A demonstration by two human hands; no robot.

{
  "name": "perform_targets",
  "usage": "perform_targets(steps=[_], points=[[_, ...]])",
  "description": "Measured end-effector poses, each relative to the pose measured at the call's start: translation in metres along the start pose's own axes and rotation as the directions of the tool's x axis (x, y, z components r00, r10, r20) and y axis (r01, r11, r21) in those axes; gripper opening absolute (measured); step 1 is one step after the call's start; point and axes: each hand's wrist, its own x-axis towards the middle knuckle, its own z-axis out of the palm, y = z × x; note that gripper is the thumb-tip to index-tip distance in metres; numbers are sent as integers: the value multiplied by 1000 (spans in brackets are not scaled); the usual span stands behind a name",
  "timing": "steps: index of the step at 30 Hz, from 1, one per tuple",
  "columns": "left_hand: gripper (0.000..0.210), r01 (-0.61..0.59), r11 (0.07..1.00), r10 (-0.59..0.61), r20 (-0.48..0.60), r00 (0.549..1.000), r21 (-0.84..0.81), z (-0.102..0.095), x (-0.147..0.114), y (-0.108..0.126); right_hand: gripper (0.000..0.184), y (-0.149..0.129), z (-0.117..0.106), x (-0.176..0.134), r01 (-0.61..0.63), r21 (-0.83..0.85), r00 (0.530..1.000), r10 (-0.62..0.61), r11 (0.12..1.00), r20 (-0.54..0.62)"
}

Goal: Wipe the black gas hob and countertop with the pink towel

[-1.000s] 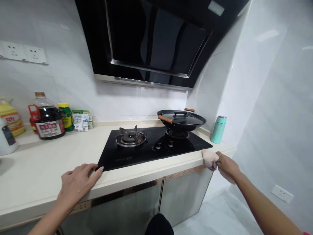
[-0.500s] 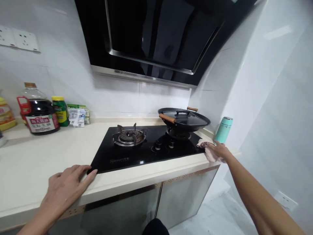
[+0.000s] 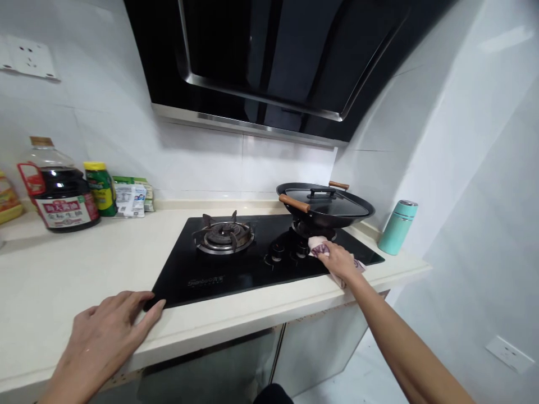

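Note:
A pinkish-white cloth with purple marks (image 3: 319, 247) is bunched under my right hand (image 3: 340, 261), pressed on the black glass gas stove (image 3: 248, 275) just right of the control knobs (image 3: 301, 248). One end of the cloth hangs over the stove's front edge onto the counter. My left hand (image 3: 110, 324) rests on the counter, thumb and fingers apart, fingertips at the stove's front left corner. A black wok (image 3: 357, 212) with a flat lid and wooden handles sits on the right burner. The left burner (image 3: 224, 235) carries no pan.
A mint-green flask (image 3: 397, 229) stands at the counter's right end, by the wall. At the left are a soy sauce bottle (image 3: 63, 193), a green jar with yellow lid (image 3: 101, 191) and seasoning packets (image 3: 130, 199). A black range hood (image 3: 269, 62) overhangs the stove.
My right hand has slid the cloth leftward, from the stove's right front corner to beside the knobs. My left hand stays at the left corner. The view has shifted slightly.

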Motion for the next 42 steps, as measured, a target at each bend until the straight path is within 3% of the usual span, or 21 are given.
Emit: perform_targets(steps=[4,10,15,17,20,25,29,33,38,40,42], points=[[46,26,1000,-27,72,997,6,-4,1,4,41,-30,-8,-13,58,-29,998,-58,998,-15],[49,47,996,-44,40,998,-74,-4,0,3,27,-45,-22,-53,59,-111,997,-65,992,-49],[51,39,993,-39,8,999,-109,0,-4,2,24,-74,-29,-86,226,-101,973,-230,969,-29],[51,37,994,-38,-4,999,-107,2,-5,1,27,-91,-31,-87,249,-61,968,-249,967,8],[49,23,994,-26,-21,999,-110,5,-7,0,33,-111,-33,-73,189,1,976,-188,982,106],[46,22,994,-27,-46,999,-105,7,-9,-1,41,-111,-32,-39,68,136,957,-103,988,272],[44,28,993,-33,-43,999,-117,0,-11,4,37,-101,-34,-40,123,143,949,-159,982,272],[43,34,990,-39,-28,999,-138,-6,-12,8,37,-107,-39,-70,223,160,944,-254,962,211],[42,42,992,-46,-35,998,-121,-2,-12,7,32,-156,-39,-106,463,259,852,-506,848,134],[42,38,992,-41,-21,999,-117,-2,-13,6,28,-184,-36,-106,473,223,856,-504,852,110],[41,31,992,-32,-10,999,-119,-2,-14,6,27,-212,-31,-94,428,145,889,-444,892,107]])
